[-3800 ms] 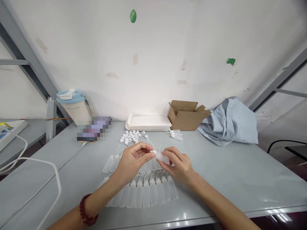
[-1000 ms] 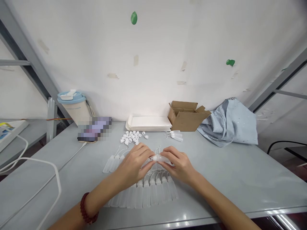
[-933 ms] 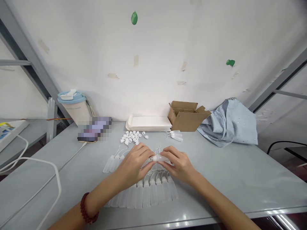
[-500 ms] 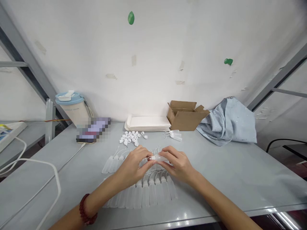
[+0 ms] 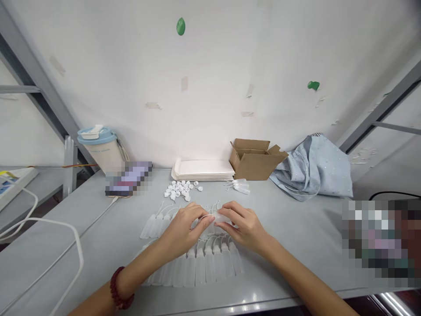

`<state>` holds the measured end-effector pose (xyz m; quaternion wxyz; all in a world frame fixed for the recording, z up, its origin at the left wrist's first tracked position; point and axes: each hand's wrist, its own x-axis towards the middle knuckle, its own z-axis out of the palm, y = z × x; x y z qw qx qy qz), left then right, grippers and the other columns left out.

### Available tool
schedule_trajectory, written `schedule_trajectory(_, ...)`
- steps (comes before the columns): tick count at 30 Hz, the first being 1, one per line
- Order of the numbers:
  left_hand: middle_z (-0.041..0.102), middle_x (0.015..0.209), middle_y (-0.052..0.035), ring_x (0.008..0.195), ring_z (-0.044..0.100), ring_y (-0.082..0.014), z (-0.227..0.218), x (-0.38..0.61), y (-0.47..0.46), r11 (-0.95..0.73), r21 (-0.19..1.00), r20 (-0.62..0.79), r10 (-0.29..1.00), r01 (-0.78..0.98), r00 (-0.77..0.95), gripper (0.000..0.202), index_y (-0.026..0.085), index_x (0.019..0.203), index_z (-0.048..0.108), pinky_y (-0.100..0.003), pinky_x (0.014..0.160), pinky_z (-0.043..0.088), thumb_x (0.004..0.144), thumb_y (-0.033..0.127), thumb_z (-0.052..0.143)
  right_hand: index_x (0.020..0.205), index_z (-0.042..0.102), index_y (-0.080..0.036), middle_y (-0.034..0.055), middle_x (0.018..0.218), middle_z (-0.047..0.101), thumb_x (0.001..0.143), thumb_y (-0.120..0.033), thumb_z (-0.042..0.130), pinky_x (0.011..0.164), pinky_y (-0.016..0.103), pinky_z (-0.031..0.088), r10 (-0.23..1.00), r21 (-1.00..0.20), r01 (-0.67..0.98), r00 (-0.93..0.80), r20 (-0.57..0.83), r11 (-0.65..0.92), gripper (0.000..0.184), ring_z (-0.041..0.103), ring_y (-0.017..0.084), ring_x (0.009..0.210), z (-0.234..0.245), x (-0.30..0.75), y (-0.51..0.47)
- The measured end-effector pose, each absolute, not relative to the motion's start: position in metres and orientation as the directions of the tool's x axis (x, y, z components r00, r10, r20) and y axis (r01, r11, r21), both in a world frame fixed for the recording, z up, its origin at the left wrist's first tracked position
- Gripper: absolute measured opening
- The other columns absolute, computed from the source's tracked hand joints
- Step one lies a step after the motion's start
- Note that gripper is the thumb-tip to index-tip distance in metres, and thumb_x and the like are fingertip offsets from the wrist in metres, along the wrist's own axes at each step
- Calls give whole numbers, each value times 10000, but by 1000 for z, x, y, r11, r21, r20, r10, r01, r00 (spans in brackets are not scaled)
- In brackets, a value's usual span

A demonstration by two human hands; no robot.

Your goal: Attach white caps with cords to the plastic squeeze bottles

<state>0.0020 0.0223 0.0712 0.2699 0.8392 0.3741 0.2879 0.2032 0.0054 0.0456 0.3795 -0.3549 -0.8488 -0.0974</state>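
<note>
Between my hands lies a small translucent plastic squeeze bottle, held sideways with its neck to the left. My right hand pinches the body of the bottle. My left hand is closed at the neck end, thumb and fingertips covering the cap, and a thin white strand shows beside the fingers. Under and in front of my hands, rows of similar bottles with thin white strands at their tops lie on the grey table. More of them show left of my left hand, partly hidden by it.
Loose white caps are piled beyond my hands. Behind stand a stack of white envelopes and an open cardboard box, with a few bottles before it. A cup, phone, cable and cloth bag flank these.
My left fingertips now cover the bottle's neck more than before. Both hands stay in nearly the same place. A blurred patch has appeared at the right edge of the table.
</note>
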Motion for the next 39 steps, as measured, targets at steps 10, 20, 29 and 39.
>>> schedule_trajectory(10,610,757,-22,761,513,-167,64,1,23,-723,587,472,671,364,571,111,175,844,599,-279,679,412,888,234,517,979,558,-140,60,768,617,907,-227,488,513,217,413,544,-122,660,-485,685,741,133,547,127,626,47,203,5)
schedule_trajectory(20,590,728,-12,733,526,-160,69,2,21,-614,667,348,758,422,552,215,184,768,592,-257,633,416,902,296,465,1016,550,-140,53,759,606,923,-250,464,484,211,375,548,-129,657,-485,682,743,168,509,116,581,48,202,4)
schedule_trajectory(29,565,643,-6,659,501,-144,73,3,20,-623,676,350,741,393,573,299,170,699,604,-254,605,397,914,290,435,948,585,-124,30,681,551,937,-322,423,495,227,356,633,-259,628,-494,597,734,255,448,120,547,50,201,1)
schedule_trajectory(39,612,749,-38,747,485,-167,70,5,16,-788,558,557,589,262,585,128,167,860,605,-283,672,408,891,171,481,745,638,-138,-23,592,507,922,-373,444,500,203,339,844,-733,451,-429,323,510,352,426,87,538,72,200,-3)
